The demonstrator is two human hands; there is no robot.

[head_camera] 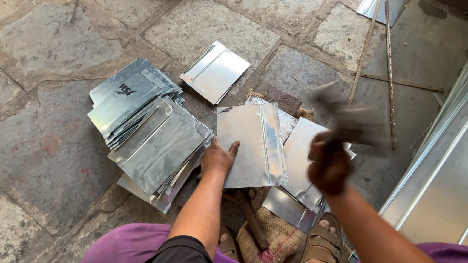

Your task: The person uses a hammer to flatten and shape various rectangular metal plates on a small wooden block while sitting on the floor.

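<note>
A shiny metal sheet (251, 144) with a folded seam down its right side lies on the stone floor in front of me. My left hand (217, 157) rests flat on its left edge, fingers spread. My right hand (328, 166) is raised above the sheet's right side, closed around the handle of a mallet (348, 120) that is blurred with motion. More sheets lie under and to the right of this one.
A stack of several folded metal sheets (146, 126) sits to the left, a single sheet (216, 71) beyond it. Metal rods (389, 71) lie at the right. Long metal panels (456, 171) lean at the far right. A second hammer (251, 218) lies on sacking between my sandalled feet.
</note>
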